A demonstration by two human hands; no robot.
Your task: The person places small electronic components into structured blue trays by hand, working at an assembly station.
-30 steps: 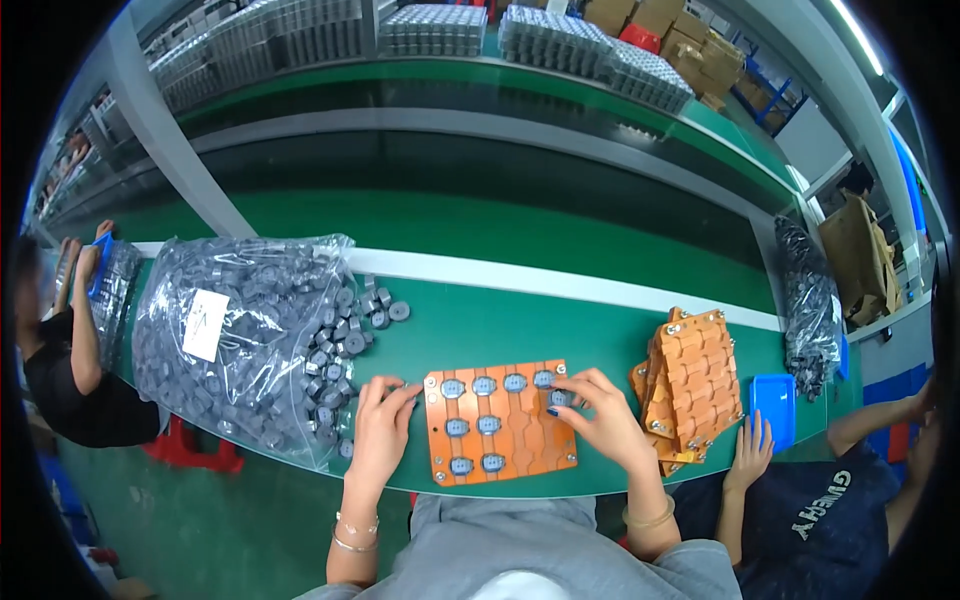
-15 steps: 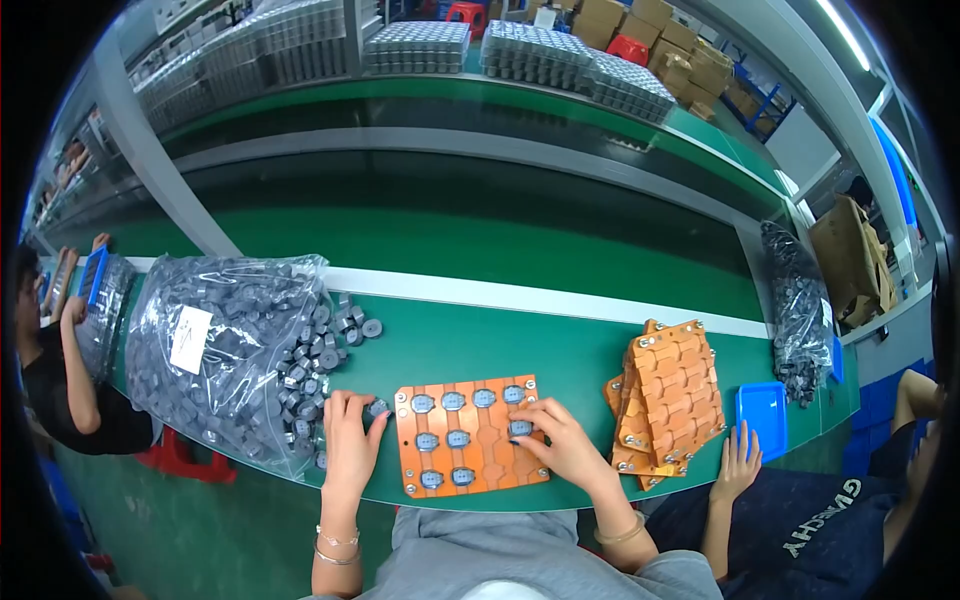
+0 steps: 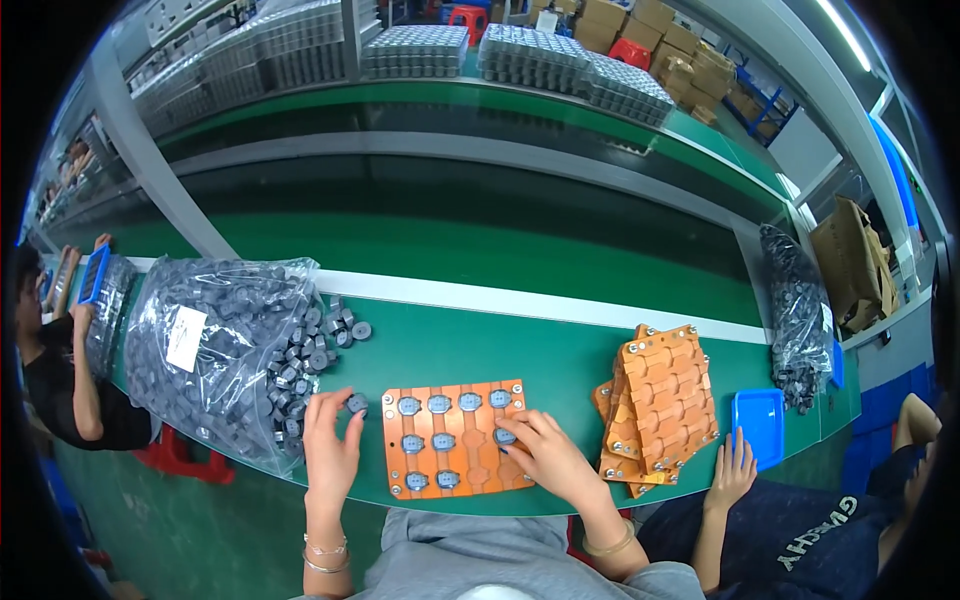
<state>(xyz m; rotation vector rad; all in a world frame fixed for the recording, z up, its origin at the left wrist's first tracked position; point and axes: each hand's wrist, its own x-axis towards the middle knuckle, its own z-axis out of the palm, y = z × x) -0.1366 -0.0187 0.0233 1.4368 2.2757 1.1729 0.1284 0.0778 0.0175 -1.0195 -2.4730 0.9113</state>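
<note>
Compared with the picture of one second ago, a small grey component [image 3: 505, 436] is no longer held above the orange fixture plate [image 3: 462, 462]; it is now brought down to the fourth place of the second row. By this, the second row seems to lack only its third piece, while the upper row is complete. In the lowest row two places are filled, the third is bare, and the last is partly covered by the right hand [image 3: 548, 457]. Also, another grey piece [image 3: 356, 403] is now seen at the left hand [image 3: 328, 435], where none is visible one second ago.

The right forearm is slanted inward from the lower edge, and the palm is turned down beside the plate. Its fingers are kept narrow, with the component between thumb and index finger; how firmly it is pressed cannot be told. The left forearm is held almost upright, and the other piece is pinched between thumb and index finger, just left of the plate's upper corner.

The plate is laid flat on the green worktable [image 3: 430, 345]. Near the left hand, loose grey pieces [image 3: 310, 350] are spilled from a clear plastic bag [image 3: 215, 290]. To the right, similar orange plates [image 3: 665, 400] are stacked unevenly, and a blue tray [image 3: 760, 420] is touched by a co-worker's hand [image 3: 735, 470].
</note>
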